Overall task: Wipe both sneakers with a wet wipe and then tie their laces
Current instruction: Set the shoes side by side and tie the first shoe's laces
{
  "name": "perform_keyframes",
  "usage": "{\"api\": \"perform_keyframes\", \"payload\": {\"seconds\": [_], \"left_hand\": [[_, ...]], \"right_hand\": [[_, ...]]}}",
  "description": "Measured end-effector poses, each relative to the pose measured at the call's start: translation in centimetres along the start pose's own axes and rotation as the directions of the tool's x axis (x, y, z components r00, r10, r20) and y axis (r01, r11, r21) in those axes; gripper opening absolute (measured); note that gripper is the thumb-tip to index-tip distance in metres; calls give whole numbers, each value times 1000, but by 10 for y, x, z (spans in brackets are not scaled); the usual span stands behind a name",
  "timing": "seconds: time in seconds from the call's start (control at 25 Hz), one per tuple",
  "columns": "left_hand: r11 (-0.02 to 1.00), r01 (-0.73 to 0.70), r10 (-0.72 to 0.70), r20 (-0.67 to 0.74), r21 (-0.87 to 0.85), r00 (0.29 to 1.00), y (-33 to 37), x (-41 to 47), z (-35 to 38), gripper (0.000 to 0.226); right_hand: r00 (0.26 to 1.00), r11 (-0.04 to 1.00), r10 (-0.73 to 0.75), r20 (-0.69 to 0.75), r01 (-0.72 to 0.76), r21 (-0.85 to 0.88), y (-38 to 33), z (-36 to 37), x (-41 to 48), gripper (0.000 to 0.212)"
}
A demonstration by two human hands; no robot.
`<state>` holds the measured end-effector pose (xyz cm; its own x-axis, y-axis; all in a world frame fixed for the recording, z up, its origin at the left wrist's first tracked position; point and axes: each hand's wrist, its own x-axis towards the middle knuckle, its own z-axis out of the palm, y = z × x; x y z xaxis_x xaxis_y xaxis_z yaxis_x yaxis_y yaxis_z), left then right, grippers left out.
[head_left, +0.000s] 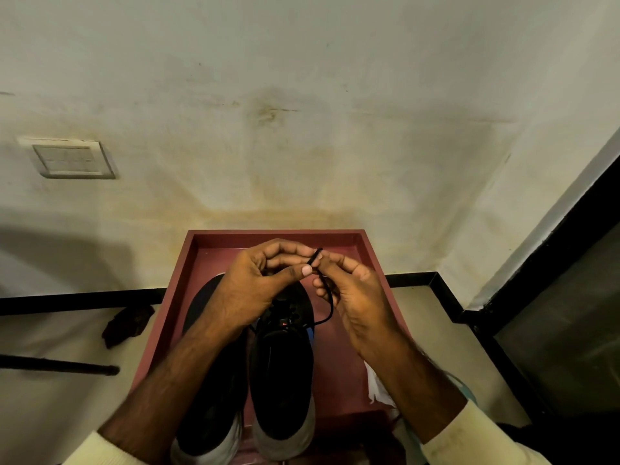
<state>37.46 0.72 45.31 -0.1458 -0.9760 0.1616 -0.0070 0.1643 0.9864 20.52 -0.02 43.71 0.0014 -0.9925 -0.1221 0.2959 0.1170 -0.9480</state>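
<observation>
Stained off-white plaster wall (302,95) fills the upper view. Pale floor below it, black skirting along the base.

Red-brown shallow rectangular wooden tray (275,233) on the floor, directly ahead of the person, far rim against the wall.

Pair of black fabric sneakers with grey-white heels, side by side in the tray: left sneaker (221,414), right sneaker (281,380). Long axes run straight away from the person, heels near, toes toward the wall. Left one partly hidden under the forearm.

Left hand (258,280) and right hand (355,297) meet above the front half of the right sneaker, fingertips almost touching. Left pinches the tip of a thin black round lace (331,305) between thumb and fingers. Right has fingers curled close around the same strand just below.

Lace drops from the hands, curves down the right side and runs back into the right sneaker's lacing. Only this one strand is plainly seen. Its partner end cannot be made out.

Judgement: tying stage, right sneaker, no knot formed yet. The lace's root lies below and nearer than the hands, so the next pull works along the shoe's axis.

Crumpled white wet wipe (377,387) in the tray's near right corner, beside the right forearm.

Off to the left: white switch plate (67,159) on the wall, dark crumpled rag (127,323) and dark rod (60,365) on the floor.
</observation>
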Motion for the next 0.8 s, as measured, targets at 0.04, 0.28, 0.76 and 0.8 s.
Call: {"api": "perform_keyframes", "payload": {"seconds": [0.04,0.28,0.76,0.8], "left_hand": [[1000,0,0,-8,1,1000,-1,0,0,25],[1000,4,-4,-36,-3,999,-4,1,-3,26],[1000,-21,21,-27,11,999,-4,6,-13,24],[999,-38,39,-41,27,998,-4,6,-14,23]], "right_hand": [[1000,1000,2,-1,-2,-6,1,-1,1,9],[999,999,13,46,-11,-48,6,-3,1,22],[978,994,-74,193,88,-65,4,-3,-1,16],[974,993,-76,215,93,-69,4,-3,-1,18]]}}
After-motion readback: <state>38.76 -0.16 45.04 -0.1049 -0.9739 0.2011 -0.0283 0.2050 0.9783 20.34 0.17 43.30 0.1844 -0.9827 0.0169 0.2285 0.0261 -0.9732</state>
